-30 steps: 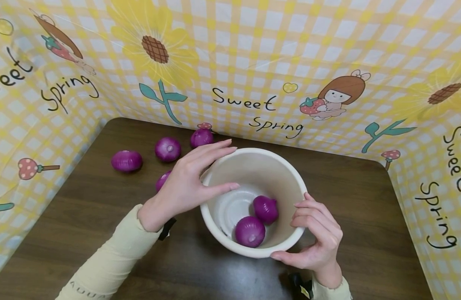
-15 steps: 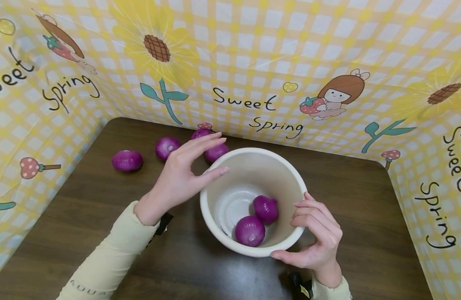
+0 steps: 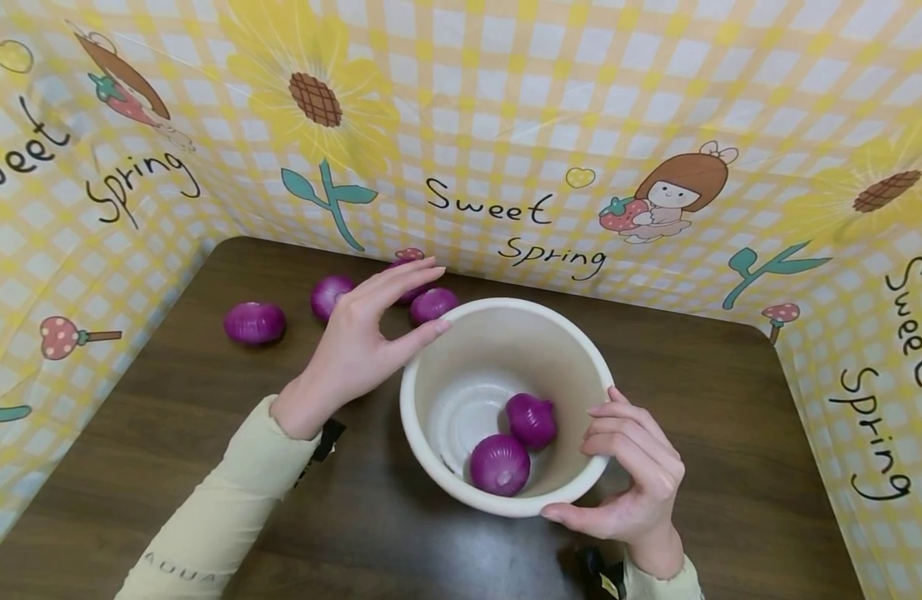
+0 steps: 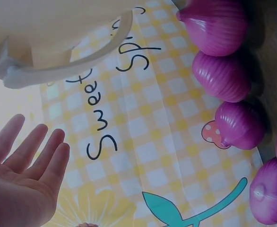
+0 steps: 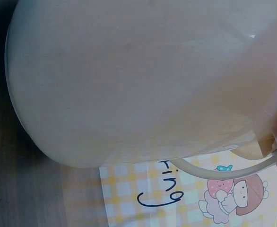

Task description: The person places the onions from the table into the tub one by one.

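Observation:
A cream-coloured bucket (image 3: 506,337) stands upright on the table, its mouth facing up. Two purple onions, a rear one (image 3: 532,420) and a front one (image 3: 500,464), lie at its bottom. My right hand (image 3: 637,479) grips the bucket's right rim, with fingers over the edge and the thumb at the front. My left hand (image 3: 352,342) hovers at the left rim, fingers extended and holding nothing; its thumb overlaps the rim, and contact is unclear. Behind it are more onions, including one by the bucket (image 3: 433,306) and one partly covered by the hand (image 3: 330,297).
Another onion (image 3: 254,322) lies farther left on the dark wooden table (image 3: 146,442). Several onions line up in the left wrist view, where the bucket's handle (image 4: 72,73) also shows. A yellow checked cloth (image 3: 491,125) walls in the back and both sides.
My left hand has drawn left, its thumb moving from over the bucket's mouth to the rim. An onion behind the rim has come into view. My right hand and the bucket stay put.

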A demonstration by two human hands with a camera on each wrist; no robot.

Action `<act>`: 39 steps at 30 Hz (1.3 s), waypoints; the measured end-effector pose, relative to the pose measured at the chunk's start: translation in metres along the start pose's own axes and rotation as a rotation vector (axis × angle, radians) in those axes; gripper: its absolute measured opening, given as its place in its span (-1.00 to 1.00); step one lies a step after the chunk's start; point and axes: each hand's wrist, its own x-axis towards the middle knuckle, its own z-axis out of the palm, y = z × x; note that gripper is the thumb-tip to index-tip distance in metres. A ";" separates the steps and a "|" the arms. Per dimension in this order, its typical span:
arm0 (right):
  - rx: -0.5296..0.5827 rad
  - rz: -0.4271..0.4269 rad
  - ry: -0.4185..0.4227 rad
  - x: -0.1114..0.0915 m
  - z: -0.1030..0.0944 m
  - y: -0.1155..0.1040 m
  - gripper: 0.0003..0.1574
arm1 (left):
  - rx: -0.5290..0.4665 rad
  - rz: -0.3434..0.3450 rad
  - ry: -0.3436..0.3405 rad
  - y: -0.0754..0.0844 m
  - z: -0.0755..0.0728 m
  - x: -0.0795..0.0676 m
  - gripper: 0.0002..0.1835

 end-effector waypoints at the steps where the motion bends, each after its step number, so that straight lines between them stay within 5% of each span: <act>1: 0.001 0.001 0.000 0.000 0.000 0.000 -0.19 | -0.002 -0.004 0.001 -0.001 0.000 0.000 -0.42; 39: 0.005 -0.009 0.001 -0.004 0.000 0.000 -0.20 | 0.085 -0.227 -0.076 -0.047 0.012 0.011 -0.45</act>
